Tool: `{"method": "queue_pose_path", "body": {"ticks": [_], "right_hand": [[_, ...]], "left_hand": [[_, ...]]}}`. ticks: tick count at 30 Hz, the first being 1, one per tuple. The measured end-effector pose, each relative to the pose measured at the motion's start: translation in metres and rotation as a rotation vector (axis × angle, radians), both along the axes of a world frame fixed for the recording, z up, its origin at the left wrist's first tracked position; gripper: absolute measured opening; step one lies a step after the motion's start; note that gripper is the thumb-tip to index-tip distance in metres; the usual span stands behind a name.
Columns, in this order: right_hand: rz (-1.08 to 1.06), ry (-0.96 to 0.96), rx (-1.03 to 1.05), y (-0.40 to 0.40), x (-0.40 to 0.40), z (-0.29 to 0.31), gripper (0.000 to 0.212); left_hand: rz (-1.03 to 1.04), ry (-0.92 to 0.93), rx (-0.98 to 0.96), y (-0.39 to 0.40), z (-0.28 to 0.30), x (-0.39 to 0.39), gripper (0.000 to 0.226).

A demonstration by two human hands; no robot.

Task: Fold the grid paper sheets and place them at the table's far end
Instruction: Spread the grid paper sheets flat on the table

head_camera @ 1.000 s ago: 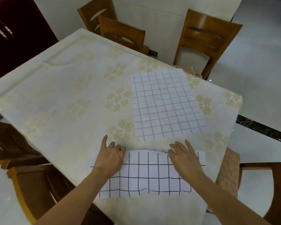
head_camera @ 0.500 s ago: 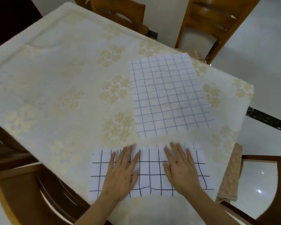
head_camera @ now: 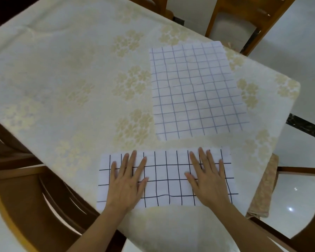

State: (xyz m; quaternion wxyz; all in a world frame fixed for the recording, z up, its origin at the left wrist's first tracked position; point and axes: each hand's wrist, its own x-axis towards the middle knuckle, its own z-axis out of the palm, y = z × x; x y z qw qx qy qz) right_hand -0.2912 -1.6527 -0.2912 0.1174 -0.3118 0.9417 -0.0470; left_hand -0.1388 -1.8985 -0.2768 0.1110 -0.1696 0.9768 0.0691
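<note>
Grid paper, two sheets counted, both on the table (head_camera: 62, 73), which carries a cream cloth with pale gold flower clusters.

Sheet 1: folded grid sheet (head_camera: 166, 177), lower centre of the frame, at the near table edge. White, bold black lines, large squares. Lies as a wide, short band; the bottom line row is slightly wavy near the middle. Near edge sits just at the table's rim.

Sheet 2: unfolded grid sheet (head_camera: 196, 90), centre right of the frame, just beyond sheet 1 and apart from it by a narrow strip of cloth. White, thinner blue-grey lines, smaller squares, faintly rippled surface. Lies flat, turned slightly off square to the table edge.

Left hand (head_camera: 127, 180): palm down on the left part of sheet 1, fingers straight and a little spread, pressing flat.
Right hand (head_camera: 206, 179): palm down on the right part of sheet 1, fingers straight, slightly spread.

No writing or labels legible on either sheet.

Wooden chairs visible: four, at upper right, upper centre, lower left and lower right of the frame.
</note>
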Motion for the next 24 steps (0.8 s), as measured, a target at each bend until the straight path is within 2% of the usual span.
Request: {"method": "queue_pose_path", "body": {"ticks": [13,15,19,24], "right_hand": [[0.086,0.095,-0.003,0.018,-0.021,-0.007,0.069],[0.065,0.081,-0.002,0.013,-0.012,0.0,0.072],[0.13,0.024,-0.052,-0.02,0.034,0.008,0.074],[0.132,-0.023,-0.004,-0.02,0.049,-0.006,0.072]], "left_hand": [[0.007,0.055,0.023,-0.018,-0.008,0.012,0.063],[0.016,0.072,0.037,-0.006,-0.002,0.009,0.065],[-0.092,0.088,0.064,0.044,0.003,-0.004,0.067],[-0.012,0.027,0.066,0.066,-0.013,-0.002,0.066]]}}
